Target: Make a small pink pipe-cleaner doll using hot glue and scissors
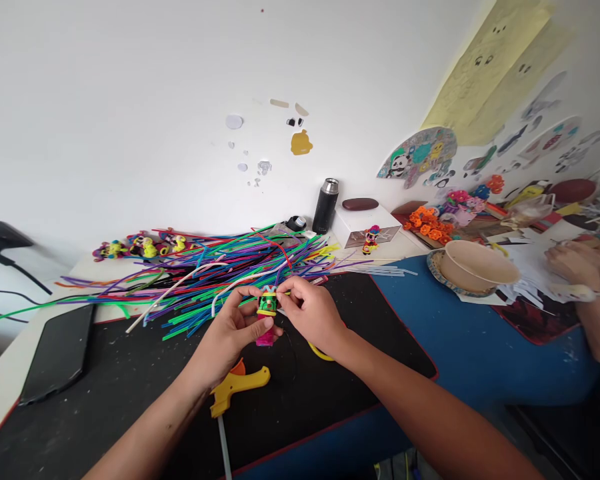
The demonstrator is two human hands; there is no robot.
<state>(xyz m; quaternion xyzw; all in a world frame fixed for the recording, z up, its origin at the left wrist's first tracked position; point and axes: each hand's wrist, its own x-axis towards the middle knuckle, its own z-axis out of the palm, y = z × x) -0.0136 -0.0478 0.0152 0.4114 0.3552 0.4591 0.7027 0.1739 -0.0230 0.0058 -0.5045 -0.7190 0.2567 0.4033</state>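
My left hand (240,323) is closed around a small figure (267,305) of fuzzy pipe cleaners, upright, with a green middle, yellow bands, a pink lower part and pale tips on top. At the figure's upper right, my right hand (313,312) pinches a yellow pipe cleaner (321,352), whose curved tail shows beneath the palm. The fingertips hide where it meets the figure. Below my left hand, a yellow glue gun (240,387) with an orange trigger lies on the black mat (350,400).
Behind my hands spreads a pile of coloured pipe cleaners (195,280). Finished figures (145,245) lie left; another figure (371,240) stands by a white box (367,223) and black flask (325,207). A phone (60,353) lies left. Beyond a beige bowl (480,267), another person's hands (575,263) work.
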